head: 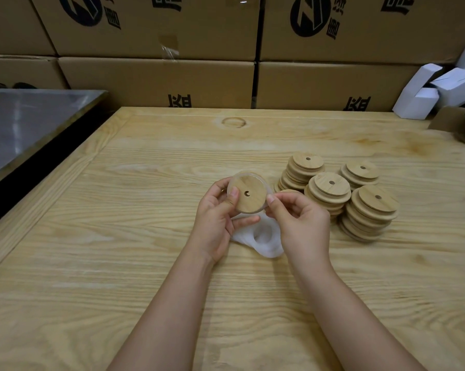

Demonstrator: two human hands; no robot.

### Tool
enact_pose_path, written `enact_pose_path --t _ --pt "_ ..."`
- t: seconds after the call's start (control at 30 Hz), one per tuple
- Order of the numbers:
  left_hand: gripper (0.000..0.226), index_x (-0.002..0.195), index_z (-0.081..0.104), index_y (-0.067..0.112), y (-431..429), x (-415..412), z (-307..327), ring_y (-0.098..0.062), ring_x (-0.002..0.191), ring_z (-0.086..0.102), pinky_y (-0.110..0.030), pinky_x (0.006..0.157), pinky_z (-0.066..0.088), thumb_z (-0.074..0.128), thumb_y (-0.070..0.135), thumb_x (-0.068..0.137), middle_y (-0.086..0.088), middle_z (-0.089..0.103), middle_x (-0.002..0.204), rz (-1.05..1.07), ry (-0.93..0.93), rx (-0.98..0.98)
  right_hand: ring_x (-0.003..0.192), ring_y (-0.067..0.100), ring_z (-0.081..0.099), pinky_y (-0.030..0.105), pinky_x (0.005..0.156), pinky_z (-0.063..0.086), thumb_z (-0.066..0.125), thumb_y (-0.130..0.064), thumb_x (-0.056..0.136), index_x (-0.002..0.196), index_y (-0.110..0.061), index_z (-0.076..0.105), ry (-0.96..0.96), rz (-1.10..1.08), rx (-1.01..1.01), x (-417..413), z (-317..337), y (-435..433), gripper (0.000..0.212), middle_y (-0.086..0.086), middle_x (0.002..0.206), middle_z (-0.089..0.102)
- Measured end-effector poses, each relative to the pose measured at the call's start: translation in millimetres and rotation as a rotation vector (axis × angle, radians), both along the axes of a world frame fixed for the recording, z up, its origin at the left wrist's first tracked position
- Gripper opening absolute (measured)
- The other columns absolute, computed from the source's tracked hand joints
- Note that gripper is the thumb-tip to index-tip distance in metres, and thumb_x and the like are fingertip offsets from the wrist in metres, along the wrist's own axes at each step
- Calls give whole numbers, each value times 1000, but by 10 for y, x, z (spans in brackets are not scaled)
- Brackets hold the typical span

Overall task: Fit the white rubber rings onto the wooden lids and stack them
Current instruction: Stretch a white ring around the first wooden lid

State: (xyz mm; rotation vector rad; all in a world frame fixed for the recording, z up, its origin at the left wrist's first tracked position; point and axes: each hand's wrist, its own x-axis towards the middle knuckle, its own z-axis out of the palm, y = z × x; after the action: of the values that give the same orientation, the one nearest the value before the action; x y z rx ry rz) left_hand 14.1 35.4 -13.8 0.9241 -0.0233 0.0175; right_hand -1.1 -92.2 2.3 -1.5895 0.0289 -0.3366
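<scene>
Nearest, both forearms reach in over the pale wooden surface (118, 250) and meet at its middle. The left hand (215, 223) holds a wooden lid (252, 199) off the surface, face tilted towards the camera, thumb pressed on the face and fingers (246, 220) curled behind and under it. The right hand (302, 226) pinches the lid's right edge, where a white rubber ring (232, 180) loops loosely round the rim, seemingly not yet seated. Under the hands a loose pile of white rings (264, 243) lies on the surface. The fitting turns on that right edge: the ring probably needs working round from there while the left hand steadies the disc. Just beyond and right, nearer the right hand, are the stacks of lids (372, 210). Cardboard boxes (156, 79) wall the far side.
</scene>
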Motion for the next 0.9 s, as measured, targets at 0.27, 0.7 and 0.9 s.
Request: enact_pose_path --t 0.27,0.7,0.9 --pt "29 112 53 4 -23 -4 -1 -19 70 70 -23 51 55 54 18 86 -8 69 89 25 8 20 69 2 61 20 69 50 70 -18 83 75 -17 68 -22 55 -162 5 30 -26 8 -8 70 67" --pt "6 92 61 11 -34 30 -35 -18 57 67 -19 35 42 56 15 92 -5 69 74 154 85 201 62 9 40 28 61 32 54 -15 91 66 -3 51 78 181 -309 55 53 -63 28 -2 60 45" --pt "20 99 67 19 53 44 -14 -15 26 41 -15 30 30 52 8 89 -2 56 51 147 55 354 52 8 34 25 56 28 54 -18 92 59 -13 47 232 206 -162 60 67 -57 34 -5 53 39"
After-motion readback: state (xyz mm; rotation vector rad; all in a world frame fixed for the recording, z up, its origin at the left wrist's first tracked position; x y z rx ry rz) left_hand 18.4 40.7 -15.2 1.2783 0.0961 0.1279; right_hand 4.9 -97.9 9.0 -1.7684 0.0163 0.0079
